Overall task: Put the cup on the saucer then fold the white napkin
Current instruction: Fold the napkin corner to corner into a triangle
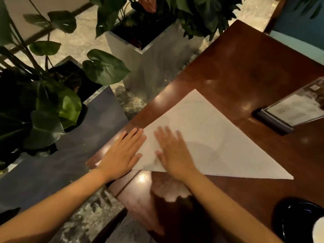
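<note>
Our left hand (pixel 122 152) and right hand (pixel 172 151) lay flat, fingers straight, on the white napkin (pixel 210 135). It was already a triangle, with further folds perhaps left. The cup (pixel 319 231) seemed to stand on the saucer (pixel 294 213).

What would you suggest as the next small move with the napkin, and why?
Probably slide the right hand flat across the white napkin toward its right corner while the left hand steadies the left edge. The napkin already lies as a triangle, and both flat hands sit at its left end, so the rest may be unpressed.
</note>
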A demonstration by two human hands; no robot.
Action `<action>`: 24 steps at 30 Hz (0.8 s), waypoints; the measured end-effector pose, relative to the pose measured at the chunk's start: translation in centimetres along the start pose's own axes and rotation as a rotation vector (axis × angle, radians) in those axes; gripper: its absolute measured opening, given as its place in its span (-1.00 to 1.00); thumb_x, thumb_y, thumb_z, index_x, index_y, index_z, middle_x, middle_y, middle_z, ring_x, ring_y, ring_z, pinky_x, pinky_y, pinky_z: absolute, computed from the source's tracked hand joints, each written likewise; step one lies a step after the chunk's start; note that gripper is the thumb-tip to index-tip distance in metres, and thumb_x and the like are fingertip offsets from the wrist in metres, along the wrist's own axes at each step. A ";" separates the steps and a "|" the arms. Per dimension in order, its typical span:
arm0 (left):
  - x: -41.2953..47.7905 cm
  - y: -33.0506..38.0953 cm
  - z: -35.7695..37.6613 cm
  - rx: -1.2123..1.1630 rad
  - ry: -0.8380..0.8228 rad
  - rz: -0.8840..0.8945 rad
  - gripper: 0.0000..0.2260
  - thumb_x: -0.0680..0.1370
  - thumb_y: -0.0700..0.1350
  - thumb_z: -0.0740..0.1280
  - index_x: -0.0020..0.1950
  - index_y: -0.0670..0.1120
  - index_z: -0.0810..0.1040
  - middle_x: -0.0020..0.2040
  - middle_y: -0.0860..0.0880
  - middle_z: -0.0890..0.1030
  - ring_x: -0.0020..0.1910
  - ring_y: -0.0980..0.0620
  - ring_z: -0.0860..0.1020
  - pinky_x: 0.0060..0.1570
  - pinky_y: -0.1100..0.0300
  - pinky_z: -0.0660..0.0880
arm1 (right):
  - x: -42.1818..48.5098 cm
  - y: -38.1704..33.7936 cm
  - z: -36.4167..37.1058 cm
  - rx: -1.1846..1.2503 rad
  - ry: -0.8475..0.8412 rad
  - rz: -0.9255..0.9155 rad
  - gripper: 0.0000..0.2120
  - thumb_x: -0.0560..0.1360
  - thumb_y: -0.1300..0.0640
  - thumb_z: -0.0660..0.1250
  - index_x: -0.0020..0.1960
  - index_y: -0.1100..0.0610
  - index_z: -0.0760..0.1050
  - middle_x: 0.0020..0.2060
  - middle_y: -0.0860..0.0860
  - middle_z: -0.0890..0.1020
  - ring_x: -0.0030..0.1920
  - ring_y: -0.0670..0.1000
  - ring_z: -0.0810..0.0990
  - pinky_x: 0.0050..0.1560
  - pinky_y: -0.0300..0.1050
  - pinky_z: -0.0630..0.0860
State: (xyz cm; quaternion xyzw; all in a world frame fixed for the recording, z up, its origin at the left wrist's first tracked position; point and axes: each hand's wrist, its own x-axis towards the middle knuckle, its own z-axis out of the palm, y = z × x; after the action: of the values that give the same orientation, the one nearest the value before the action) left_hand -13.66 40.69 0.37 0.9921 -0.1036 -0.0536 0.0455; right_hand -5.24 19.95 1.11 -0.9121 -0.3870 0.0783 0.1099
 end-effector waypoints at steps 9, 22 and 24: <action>-1.9 -0.5 0.5 0.017 -0.016 0.299 -0.46 0.61 0.15 0.05 0.51 -0.10 0.14 0.53 -0.08 0.16 0.52 -0.03 0.09 0.46 0.01 0.05 | -3.7 2.9 0.9 -0.056 -0.088 -0.022 -0.46 0.60 -0.17 -0.09 0.52 0.02 0.08 0.51 -0.02 0.14 0.52 0.03 0.06 0.46 0.12 -0.02; -0.2 -4.0 -6.1 -0.225 -0.193 0.303 -0.68 0.40 -0.13 0.32 0.10 0.16 0.58 0.10 0.13 0.66 0.06 0.14 0.61 -0.02 0.23 0.55 | -7.3 9.1 -2.7 -0.005 -0.225 -0.112 -0.42 0.58 -0.26 -0.18 0.53 -0.06 -0.07 0.53 -0.10 -0.07 0.53 -0.09 -0.16 0.50 -0.02 -0.23; 1.6 -4.4 -8.2 -0.523 -0.285 0.058 -0.83 0.45 -0.03 0.32 -0.03 0.18 0.63 -0.06 0.16 0.69 -0.09 0.20 0.63 -0.10 0.23 0.54 | -7.8 9.0 -2.9 0.024 -0.196 -0.103 -0.38 0.55 -0.31 -0.18 0.53 -0.05 -0.01 0.52 -0.10 -0.04 0.53 -0.10 -0.14 0.49 -0.02 -0.22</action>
State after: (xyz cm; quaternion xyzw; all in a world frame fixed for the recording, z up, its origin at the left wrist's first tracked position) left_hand -10.29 45.27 7.92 0.9259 -0.1200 -0.2159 0.2859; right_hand -3.75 7.86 2.06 -0.8776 -0.4415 0.1659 0.0865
